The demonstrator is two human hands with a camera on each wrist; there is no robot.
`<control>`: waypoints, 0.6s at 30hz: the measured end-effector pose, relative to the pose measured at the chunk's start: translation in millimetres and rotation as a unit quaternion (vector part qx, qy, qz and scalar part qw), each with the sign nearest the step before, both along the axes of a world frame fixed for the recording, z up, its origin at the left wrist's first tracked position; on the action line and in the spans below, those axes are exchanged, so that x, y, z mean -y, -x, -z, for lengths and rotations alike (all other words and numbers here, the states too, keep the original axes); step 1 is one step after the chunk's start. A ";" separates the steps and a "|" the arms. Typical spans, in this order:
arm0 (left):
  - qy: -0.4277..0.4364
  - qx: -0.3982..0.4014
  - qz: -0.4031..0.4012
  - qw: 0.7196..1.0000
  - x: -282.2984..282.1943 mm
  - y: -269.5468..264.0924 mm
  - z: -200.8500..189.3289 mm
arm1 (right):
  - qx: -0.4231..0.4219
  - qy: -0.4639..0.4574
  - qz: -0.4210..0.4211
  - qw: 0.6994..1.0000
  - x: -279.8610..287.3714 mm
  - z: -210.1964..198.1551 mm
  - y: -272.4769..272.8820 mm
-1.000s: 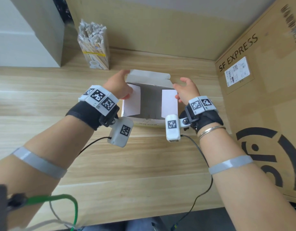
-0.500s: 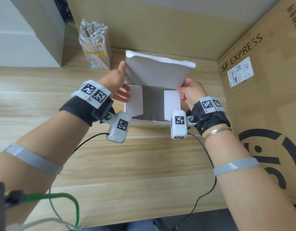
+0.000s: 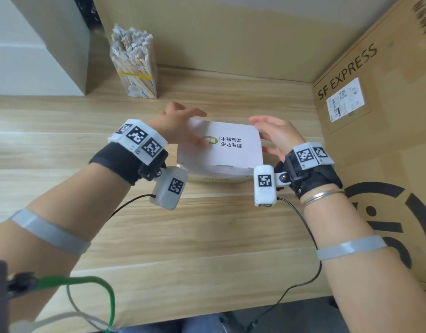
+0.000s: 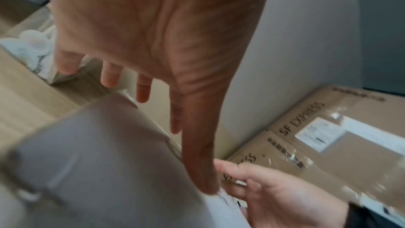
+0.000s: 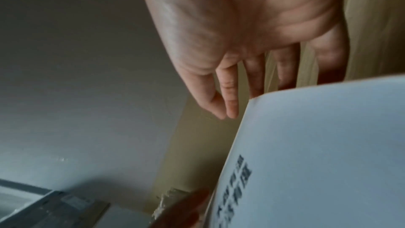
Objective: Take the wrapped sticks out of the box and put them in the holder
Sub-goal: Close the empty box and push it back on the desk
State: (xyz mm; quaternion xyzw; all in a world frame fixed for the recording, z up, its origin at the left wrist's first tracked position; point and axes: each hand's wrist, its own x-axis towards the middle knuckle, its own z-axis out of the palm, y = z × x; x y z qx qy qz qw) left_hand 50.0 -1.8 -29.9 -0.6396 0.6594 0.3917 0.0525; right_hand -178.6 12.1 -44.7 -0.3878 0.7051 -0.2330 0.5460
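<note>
Wrapped sticks [image 3: 132, 61] stand packed upright in the holder [image 3: 138, 79] at the back of the wooden bench [image 3: 183, 236], well behind the white box [image 3: 221, 150], whose lid lies flat over it with dark printed characters and a green mark on top. From the head view, the left hand [image 3: 180, 127] lies over the box's far left corner with straight, spread fingers, thumb on the lid near the green mark, and the right hand [image 3: 276, 135] is at the box's right edge, fingers loosely extended, gripping nothing that I can see. A large brown carton [image 3: 375, 131] marked SF EXPRESS stands just right of the box, and a white block [image 3: 39, 56] sits at the back left. Left wrist view: the left hand [image 4: 153, 32] is flat and open, thumb tip on the blurred lid [image 4: 109, 162], the right hand's fingers [image 4: 252, 179] at the lid's far edge, the carton [image 4: 339, 136] beyond. Right wrist view: the right hand [image 5: 252, 32] hangs open with straight fingers beside the lid's corner [image 5: 328, 145]; whether they touch it I cannot tell.
</note>
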 end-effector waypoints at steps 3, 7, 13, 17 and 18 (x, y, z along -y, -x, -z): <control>0.032 0.029 0.080 0.996 -6.4 12.2 5.0 | -0.035 0.024 -0.029 0.999 -1.0 5.5 -6.2; -0.003 0.072 0.168 0.983 -13.8 22.1 4.6 | -0.058 0.023 -0.057 0.996 -1.9 7.5 -13.2; 0.006 0.088 0.200 0.976 -17.7 23.9 6.7 | -0.071 0.022 -0.077 0.994 -2.5 6.6 -14.0; 0.023 0.068 0.194 0.978 -14.0 20.7 8.8 | -0.080 0.026 -0.078 0.993 -2.3 7.8 -13.4; 0.030 0.064 0.191 0.979 -13.8 20.7 10.4 | -0.081 0.027 -0.079 0.993 -2.1 8.9 -12.9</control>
